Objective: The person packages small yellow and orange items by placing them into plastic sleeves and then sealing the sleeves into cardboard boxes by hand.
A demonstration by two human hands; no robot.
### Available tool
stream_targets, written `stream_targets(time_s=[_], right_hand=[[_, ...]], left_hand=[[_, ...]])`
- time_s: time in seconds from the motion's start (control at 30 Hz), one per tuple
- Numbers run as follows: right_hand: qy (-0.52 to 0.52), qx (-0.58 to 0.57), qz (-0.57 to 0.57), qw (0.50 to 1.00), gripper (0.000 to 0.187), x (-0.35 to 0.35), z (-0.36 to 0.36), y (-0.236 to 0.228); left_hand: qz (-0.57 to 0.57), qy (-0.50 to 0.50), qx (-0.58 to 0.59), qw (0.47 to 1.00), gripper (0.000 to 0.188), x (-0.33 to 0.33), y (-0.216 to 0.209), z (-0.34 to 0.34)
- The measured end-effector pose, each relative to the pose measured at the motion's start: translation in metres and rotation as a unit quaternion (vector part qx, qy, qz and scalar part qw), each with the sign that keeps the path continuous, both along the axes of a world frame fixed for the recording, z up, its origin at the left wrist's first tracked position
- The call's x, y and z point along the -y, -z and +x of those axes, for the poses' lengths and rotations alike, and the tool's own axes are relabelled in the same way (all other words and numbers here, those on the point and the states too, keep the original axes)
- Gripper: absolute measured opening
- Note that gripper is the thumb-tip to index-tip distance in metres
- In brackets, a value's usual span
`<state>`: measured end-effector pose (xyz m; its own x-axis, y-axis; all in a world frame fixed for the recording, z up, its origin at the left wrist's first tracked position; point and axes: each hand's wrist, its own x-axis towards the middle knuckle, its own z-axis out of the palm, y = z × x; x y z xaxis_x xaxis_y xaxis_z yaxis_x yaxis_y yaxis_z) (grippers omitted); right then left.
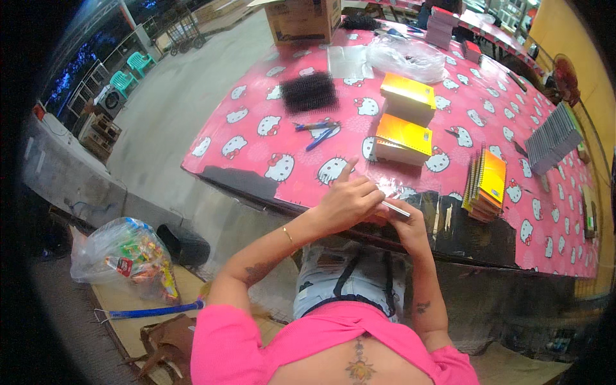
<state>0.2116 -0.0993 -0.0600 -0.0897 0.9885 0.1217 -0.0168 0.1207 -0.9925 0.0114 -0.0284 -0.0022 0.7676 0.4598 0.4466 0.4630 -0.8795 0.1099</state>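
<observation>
At the near edge of the table, my right hand [412, 229] is closed around a thin notebook [396, 208], of which only a pale edge shows. My left hand [353, 200] lies against the notebook's other side, index finger stretched out and the other fingers curled over it. Just beyond are two stacks of yellow-orange notebooks [404, 135]. Blue-handled pliers [323, 137] lie farther left, below a pile of black spiral binding coils [309, 92]. Spiral-bound yellow notebooks [486, 183] stand to the right of my right hand.
A pink patterned cover [256, 151] lies on the table, with dark patches along its near edge. A cardboard box [303, 22], clear plastic bags [407, 59] and a grey row of notebooks [555, 138] sit around it. A bag of colourful packets [131, 256] is at lower left.
</observation>
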Motion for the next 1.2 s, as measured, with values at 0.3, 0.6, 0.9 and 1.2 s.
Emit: stream_targets(time_s=[0.3,0.6,0.9,1.2], right_hand=[[0.034,-0.017,-0.005,0.999,0.029,-0.005,-0.006,0.001],[-0.007,0.031,-0.005,0.999,0.028,-0.017,-0.001,-0.007],[0.005,0.02,-0.018,1.0,0.033,-0.013,-0.006,-0.006],[0.003,-0.008,0.005,1.0,0.033,-0.017,0.007,0.013]], left_hand=[[0.018,-0.1,0.033,0.994,0.075,0.041,0.048,0.009],[0.007,-0.005,0.018,1.0,0.037,-0.009,0.003,-0.002],[-0.003,-0.117,0.07,0.991,0.072,0.042,0.067,0.003],[-0.021,-0.031,0.03,0.999,0.045,-0.012,0.023,0.005]])
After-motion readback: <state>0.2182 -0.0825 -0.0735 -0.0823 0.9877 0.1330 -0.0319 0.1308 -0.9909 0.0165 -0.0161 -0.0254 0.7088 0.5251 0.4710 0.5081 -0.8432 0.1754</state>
